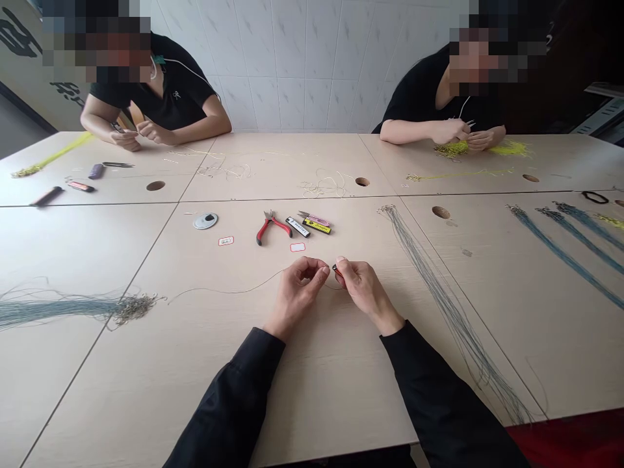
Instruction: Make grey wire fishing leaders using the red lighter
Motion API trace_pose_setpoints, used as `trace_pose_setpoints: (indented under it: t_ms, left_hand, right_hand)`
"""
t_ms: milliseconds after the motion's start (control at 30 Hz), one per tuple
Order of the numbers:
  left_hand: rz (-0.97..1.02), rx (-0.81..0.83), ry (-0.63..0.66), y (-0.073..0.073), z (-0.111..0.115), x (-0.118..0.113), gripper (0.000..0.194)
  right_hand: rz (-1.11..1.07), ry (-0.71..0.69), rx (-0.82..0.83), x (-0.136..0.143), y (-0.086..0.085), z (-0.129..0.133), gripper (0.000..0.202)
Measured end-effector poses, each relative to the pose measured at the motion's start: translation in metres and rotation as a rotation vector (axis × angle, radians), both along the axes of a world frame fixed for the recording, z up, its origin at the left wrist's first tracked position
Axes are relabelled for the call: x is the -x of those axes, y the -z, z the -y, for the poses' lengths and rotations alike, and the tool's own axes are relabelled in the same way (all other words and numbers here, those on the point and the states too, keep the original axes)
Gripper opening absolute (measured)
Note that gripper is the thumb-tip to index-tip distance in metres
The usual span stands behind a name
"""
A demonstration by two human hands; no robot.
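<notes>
My left hand [303,286] pinches a thin line [234,290] between thumb and fingertips, and the line trails left across the table. Close by on the right, my right hand [364,289] is closed around a small red lighter [338,276] whose dark top points toward the left fingertips. What lies right at the left fingertips is too small to make out. Beyond my hands lie red-handled pliers [273,227] with open jaws, a black-and-white labelled stick [298,226], a yellow one [316,225] and a pink-handled cutter [314,218].
Bundles of blue-grey line with small metal hooks lie left [134,309] and right [424,273]; more blue bundles [560,250] are farther right. A round silver disc [205,221] and two red-bordered labels are near the pliers. Two people work opposite with yellow line. Round holes [441,212] pierce the table.
</notes>
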State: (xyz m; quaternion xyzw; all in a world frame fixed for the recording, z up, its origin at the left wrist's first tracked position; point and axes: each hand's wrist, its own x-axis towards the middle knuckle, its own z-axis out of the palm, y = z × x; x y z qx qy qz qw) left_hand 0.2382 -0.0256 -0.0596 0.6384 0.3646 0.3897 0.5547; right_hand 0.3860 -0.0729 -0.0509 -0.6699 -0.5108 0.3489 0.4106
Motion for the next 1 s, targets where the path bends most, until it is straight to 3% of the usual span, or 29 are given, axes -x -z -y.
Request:
trace_pose_setpoints:
  t_ms: [400, 767, 1000]
  left_hand:
    - [0.01, 0.029, 0.02, 0.0, 0.0, 0.0, 0.025]
    - [0.008, 0.047, -0.009, -0.006, 0.002, -0.002, 0.02]
    - [0.093, 0.073, -0.028, 0.004, -0.003, -0.003, 0.021]
  right_hand:
    - [0.068, -0.046, -0.034, 0.0, 0.001, 0.001, 0.047]
    - [-0.057, 0.007, -0.073, 0.004, -0.004, 0.001, 0.047]
    - [-0.195, -0.131, -0.078, 0.005, -0.006, 0.001, 0.043]
